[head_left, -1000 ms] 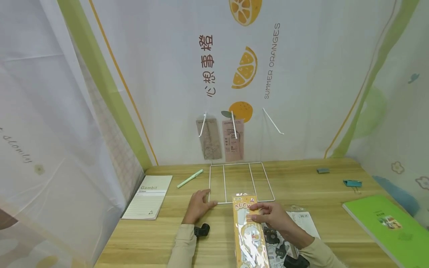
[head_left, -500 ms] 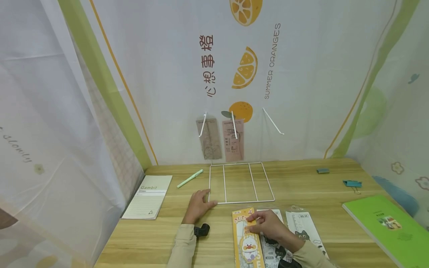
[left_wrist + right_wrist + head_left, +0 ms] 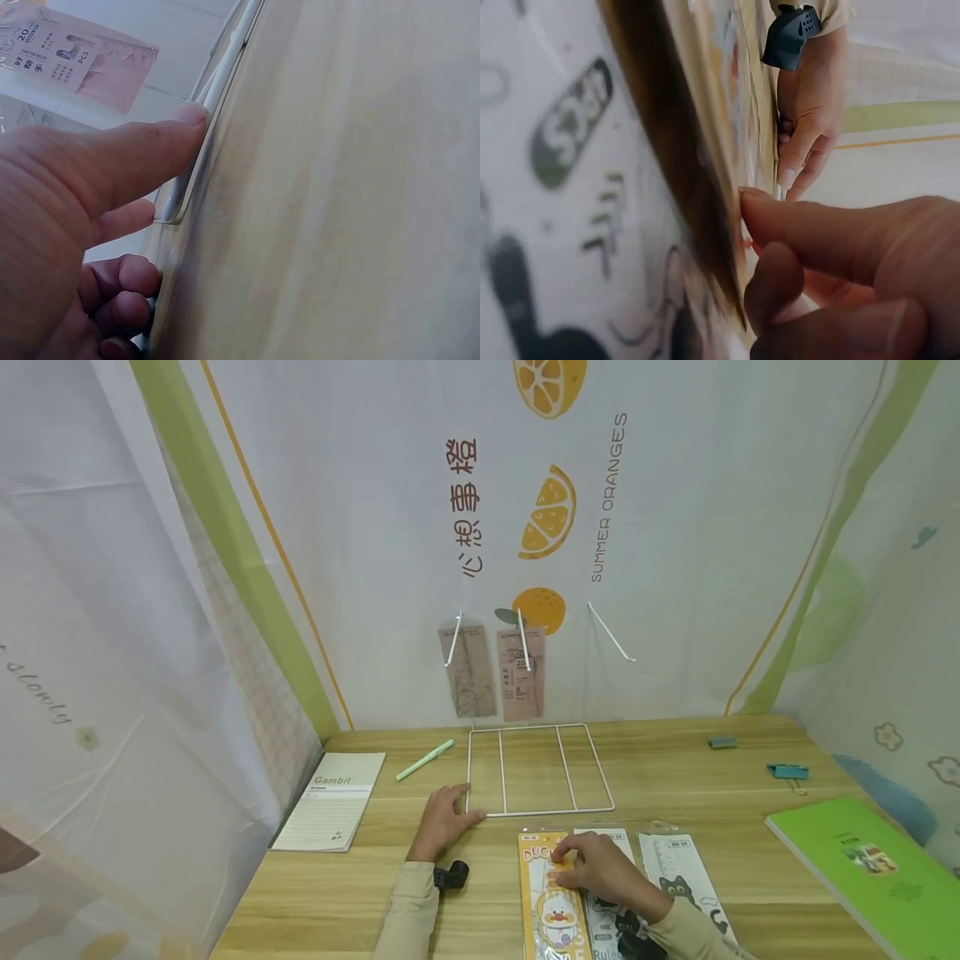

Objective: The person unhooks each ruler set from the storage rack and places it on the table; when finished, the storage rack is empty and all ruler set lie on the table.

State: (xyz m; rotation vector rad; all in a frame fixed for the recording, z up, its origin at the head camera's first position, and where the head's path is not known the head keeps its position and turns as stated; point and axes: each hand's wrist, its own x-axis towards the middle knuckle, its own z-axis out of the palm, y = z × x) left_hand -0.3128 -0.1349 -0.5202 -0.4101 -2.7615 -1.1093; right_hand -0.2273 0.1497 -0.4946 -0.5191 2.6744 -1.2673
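My left hand (image 3: 441, 827) rests on the table at the near left corner of a white wire rack (image 3: 503, 772). In the left wrist view its thumb (image 3: 161, 150) bears on the front bar, with a finger round the corner. My right hand (image 3: 600, 870) is over a flat yellow packet (image 3: 558, 917) printed with a duck. Thumb and forefinger lightly touch its upper part with a gap between them. Beside it, partly under my hand, lies a black-and-white cat ruler-set packet (image 3: 602, 935); a similar packet (image 3: 678, 864) lies further right.
Above the rack base, a grey-brown packet (image 3: 471, 681) and a pink packet (image 3: 522, 689) hang at two hooks; a third hook (image 3: 611, 631) is bare. Around lie a notepad (image 3: 330, 802), a green pen (image 3: 425, 760), two binder clips (image 3: 722, 742) and a green book (image 3: 870, 868).
The yellow duck packet has come down and flat onto the table, left of the cat packet. My right hand has lowered with it and loosened. My left hand has stayed put.
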